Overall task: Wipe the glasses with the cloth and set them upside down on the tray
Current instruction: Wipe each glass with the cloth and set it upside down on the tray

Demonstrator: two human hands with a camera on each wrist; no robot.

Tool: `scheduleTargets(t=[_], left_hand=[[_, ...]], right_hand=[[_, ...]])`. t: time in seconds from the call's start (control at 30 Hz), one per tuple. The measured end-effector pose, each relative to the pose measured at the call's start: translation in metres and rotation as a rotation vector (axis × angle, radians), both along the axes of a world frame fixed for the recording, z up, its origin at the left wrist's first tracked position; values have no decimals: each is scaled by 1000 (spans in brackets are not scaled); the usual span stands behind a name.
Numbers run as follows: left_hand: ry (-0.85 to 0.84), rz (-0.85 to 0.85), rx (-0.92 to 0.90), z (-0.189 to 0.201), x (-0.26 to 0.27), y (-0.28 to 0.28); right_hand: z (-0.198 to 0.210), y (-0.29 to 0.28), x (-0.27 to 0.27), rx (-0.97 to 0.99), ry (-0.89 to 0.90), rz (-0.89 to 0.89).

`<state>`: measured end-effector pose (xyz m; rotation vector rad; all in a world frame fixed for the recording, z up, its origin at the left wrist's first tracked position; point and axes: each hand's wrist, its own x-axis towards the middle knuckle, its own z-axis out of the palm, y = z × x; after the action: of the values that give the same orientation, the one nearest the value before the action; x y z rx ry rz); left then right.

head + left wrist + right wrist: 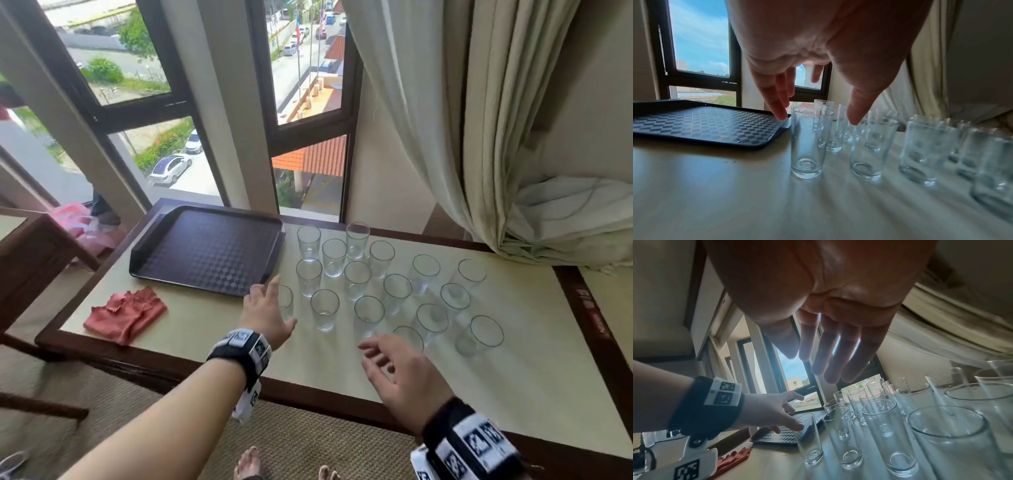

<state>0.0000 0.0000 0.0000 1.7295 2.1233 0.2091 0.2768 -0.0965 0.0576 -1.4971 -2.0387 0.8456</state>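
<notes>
Left hand [265, 317] spread, empty, over nearest glass [807, 142], tray [164, 236] at 11 o'clock, right hand [407, 380] relaxed, empty, cloth [125, 314] on tabletop [212, 329]

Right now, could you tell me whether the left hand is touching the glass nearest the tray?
Apart. The left wrist view shows the left hand open above the glass, its fingertips and thumb either side of the rim, with clear gaps.

tray [205, 251] left on table [513, 359] | glasses [356, 274] right of tray | cloth [125, 315] before tray
</notes>
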Motion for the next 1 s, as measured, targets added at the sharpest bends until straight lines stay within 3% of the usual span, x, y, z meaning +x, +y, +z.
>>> scheduleTargets(t=[0.1,0.3,0.6,0.87,1.0], left_hand=[[88,-48,-96,-4,-8,20],[105,-149,-156,-17,-24,42],[-117,-219,-75,-23,-54,40],[-487,89,105,20,-158,-11],[-544,223,178,40,-240,-49]], right_hand=[[2,19,-13,-1,-24,16],[8,36,-40,-3,-43,35],[17,53,-98,5,-46,51],[10,80,-182,69,23,-10],[2,100,-249,75,23,64]])
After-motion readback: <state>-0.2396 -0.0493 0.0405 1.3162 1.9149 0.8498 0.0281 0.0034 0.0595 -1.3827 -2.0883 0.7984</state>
